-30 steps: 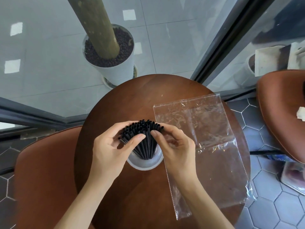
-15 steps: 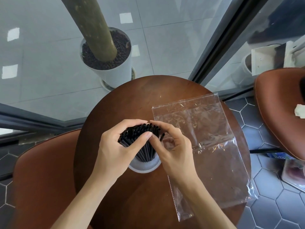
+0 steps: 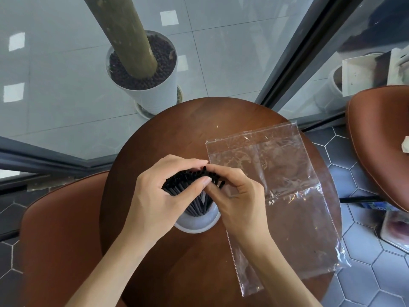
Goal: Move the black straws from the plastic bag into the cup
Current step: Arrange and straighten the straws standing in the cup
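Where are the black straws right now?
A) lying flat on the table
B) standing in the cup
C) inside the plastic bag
B: the black straws stand bunched in the cup while both hands gather their tops, and the plastic bag lies flat with nothing inside.

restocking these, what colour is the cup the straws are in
The cup looks white or pale grey, seen in the head view.

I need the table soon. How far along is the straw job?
Mostly done: the plastic bag lies flat with no straws visible inside. The black straws stand in the cup. The left hand and right hand grip their tops. Left: letting go.
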